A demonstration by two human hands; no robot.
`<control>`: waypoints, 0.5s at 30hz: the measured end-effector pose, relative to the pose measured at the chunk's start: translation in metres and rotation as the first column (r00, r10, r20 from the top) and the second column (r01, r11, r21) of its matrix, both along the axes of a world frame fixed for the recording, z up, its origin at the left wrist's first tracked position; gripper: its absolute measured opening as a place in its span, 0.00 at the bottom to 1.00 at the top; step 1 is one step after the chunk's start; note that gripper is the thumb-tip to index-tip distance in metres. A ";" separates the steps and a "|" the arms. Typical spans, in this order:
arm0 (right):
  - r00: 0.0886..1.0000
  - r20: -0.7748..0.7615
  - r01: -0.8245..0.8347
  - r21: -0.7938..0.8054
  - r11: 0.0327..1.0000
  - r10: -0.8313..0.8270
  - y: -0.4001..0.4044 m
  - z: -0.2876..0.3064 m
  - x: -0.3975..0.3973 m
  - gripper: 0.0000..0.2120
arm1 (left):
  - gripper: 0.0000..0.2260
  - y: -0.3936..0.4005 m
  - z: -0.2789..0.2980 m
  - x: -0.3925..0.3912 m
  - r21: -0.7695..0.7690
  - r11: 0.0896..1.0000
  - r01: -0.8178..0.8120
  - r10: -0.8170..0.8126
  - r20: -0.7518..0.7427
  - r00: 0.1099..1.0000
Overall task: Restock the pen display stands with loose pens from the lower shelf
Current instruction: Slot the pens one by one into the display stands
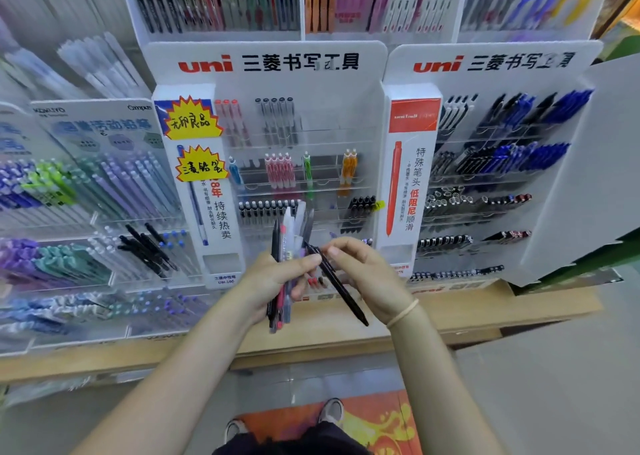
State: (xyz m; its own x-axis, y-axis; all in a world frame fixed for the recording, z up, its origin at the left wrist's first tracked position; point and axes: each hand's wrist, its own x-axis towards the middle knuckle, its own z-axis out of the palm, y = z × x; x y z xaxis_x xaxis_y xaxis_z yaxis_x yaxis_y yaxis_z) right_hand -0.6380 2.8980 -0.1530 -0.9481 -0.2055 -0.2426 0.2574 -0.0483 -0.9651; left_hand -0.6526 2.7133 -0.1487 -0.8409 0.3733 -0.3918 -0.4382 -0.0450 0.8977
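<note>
My left hand (273, 281) grips a bundle of loose pens (289, 233), black, red and translucent, standing upright in front of the middle display stand (266, 63). My right hand (363, 274) pinches the top end of a single black pen (343, 292), which slants down to the right away from the bundle. The stand's clear tiers hold red, black, pink, green and orange pens, with gaps in several slots. Beside it on the right, a second display stand (491, 63) is packed with black and blue pens.
A stand of pastel pens and pencils (93, 191) sits at the left. More pen racks (214, 4) run along the top. The stands rest on a wooden shelf (485, 312). Below are my shoes (330, 409) on an orange floor mat (384, 420).
</note>
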 end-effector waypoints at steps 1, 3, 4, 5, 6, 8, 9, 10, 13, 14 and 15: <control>1.000 -0.013 0.005 0.000 1.000 -0.005 0.000 -0.001 0.000 0.08 | 0.10 0.000 0.003 0.003 -0.003 1.000 0.013 -0.013 -0.007 1.000; 1.000 -0.022 -0.004 -0.013 1.000 0.004 -0.004 0.000 0.000 0.09 | 0.10 -0.003 0.006 0.009 0.008 1.000 0.025 -0.025 -0.006 1.000; 1.000 -0.027 -0.008 -0.025 1.000 0.007 -0.009 0.001 0.001 0.08 | 0.09 -0.007 0.007 0.012 0.021 0.999 0.033 -0.032 -0.010 0.999; 0.999 -0.035 -0.009 -0.044 0.999 0.008 -0.015 0.003 0.003 0.07 | 0.08 -0.011 0.009 0.016 0.029 0.999 0.034 -0.034 -0.007 0.999; 0.999 -0.043 -0.008 -0.059 0.998 0.006 -0.022 0.004 0.005 0.06 | 0.05 -0.017 0.010 0.020 0.040 0.998 0.038 -0.038 -0.004 0.999; 0.999 -0.054 -0.006 -0.076 0.997 0.002 -0.041 0.005 0.011 0.05 | 0.05 -0.034 0.013 0.029 0.050 0.999 0.017 -0.017 -0.005 1.000; 0.999 -0.053 -0.008 -0.071 0.997 0.004 -0.051 0.004 0.014 0.06 | 0.07 -0.045 0.015 0.035 0.047 0.999 -0.010 0.010 -0.001 1.000; 0.999 -0.052 -0.015 -0.051 0.999 0.012 -0.064 0.004 0.017 0.07 | 0.08 -0.058 0.014 0.039 0.052 0.998 -0.036 0.036 0.000 0.999; 0.997 -0.062 -0.048 -0.016 0.999 0.046 -0.111 0.006 0.030 0.06 | 0.08 -0.107 0.011 0.058 0.089 0.994 -0.056 0.054 0.025 0.998; 0.996 -0.065 -0.055 -0.010 0.998 0.055 -0.131 0.007 0.036 0.06 | 0.09 -0.127 0.009 0.066 0.099 0.994 -0.045 0.043 0.027 0.999; 0.996 -0.070 -0.062 -0.004 0.998 0.061 -0.152 0.007 0.043 0.06 | 0.10 -0.149 0.007 0.074 0.091 0.995 -0.046 0.043 0.034 0.998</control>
